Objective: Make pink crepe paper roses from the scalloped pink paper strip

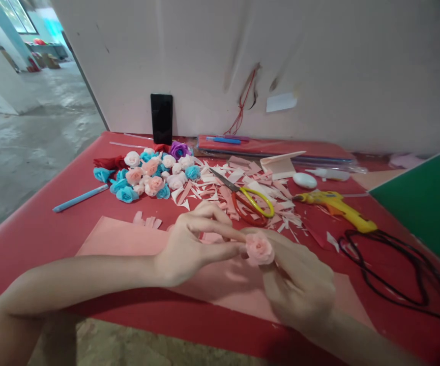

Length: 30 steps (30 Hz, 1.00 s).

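Note:
A small pink paper rose (260,248) is held up above the pink paper sheet (120,236). My right hand (299,282) grips it from below and behind, its fingers closed around the hidden base. From the left, my left hand (199,244) pinches the rose's edge petals between thumb and index finger, the other fingers bent. Beyond my hands lie scissors (242,195) with one yellow and one red handle, on a heap of pink and white paper scraps (223,193). Several finished paper roses (151,173) in pink, white, blue, purple and red are grouped at the back left.
A yellow glue gun (338,208) lies on the right, its black cord (380,254) looped on the red table (32,244). A blue pen (80,198) rests at left. A phone (162,118) leans against the wall. A green board (426,203) stands at the right edge.

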{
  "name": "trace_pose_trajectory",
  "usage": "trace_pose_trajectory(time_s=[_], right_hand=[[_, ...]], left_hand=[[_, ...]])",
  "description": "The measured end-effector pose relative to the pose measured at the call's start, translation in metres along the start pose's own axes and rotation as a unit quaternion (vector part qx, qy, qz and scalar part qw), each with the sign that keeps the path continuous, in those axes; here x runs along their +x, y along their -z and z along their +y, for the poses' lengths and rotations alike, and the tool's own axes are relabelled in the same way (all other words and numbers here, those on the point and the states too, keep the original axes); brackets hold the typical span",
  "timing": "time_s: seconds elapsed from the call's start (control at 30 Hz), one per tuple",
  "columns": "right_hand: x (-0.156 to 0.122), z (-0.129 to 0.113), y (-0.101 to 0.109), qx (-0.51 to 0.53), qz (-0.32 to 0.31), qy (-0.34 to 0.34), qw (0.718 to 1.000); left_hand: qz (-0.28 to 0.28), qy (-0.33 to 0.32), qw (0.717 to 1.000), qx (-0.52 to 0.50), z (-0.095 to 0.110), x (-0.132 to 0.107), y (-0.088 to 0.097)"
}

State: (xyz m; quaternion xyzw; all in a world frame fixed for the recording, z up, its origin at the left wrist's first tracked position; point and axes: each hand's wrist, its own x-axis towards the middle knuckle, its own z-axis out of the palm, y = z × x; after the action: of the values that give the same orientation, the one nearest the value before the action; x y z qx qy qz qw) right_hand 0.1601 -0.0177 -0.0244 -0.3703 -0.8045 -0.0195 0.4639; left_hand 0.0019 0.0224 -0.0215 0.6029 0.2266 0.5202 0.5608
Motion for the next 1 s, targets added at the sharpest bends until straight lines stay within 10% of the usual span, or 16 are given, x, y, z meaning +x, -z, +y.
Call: trace_pose_trajectory(time_s=[0.6,1.0], right_hand=[[0.023,0.008,0.006,0.166,-0.086,-0.082,0.979],[0.021,0.022,0.004,0.342,-0.193,-0.17,0.904]], left_hand=[[-0.034,0.082,0.996,-0.03,0.005,0.011,0.004],[-0.113,0.159,0.974,-0.115,0.002,0.012,0.008]])
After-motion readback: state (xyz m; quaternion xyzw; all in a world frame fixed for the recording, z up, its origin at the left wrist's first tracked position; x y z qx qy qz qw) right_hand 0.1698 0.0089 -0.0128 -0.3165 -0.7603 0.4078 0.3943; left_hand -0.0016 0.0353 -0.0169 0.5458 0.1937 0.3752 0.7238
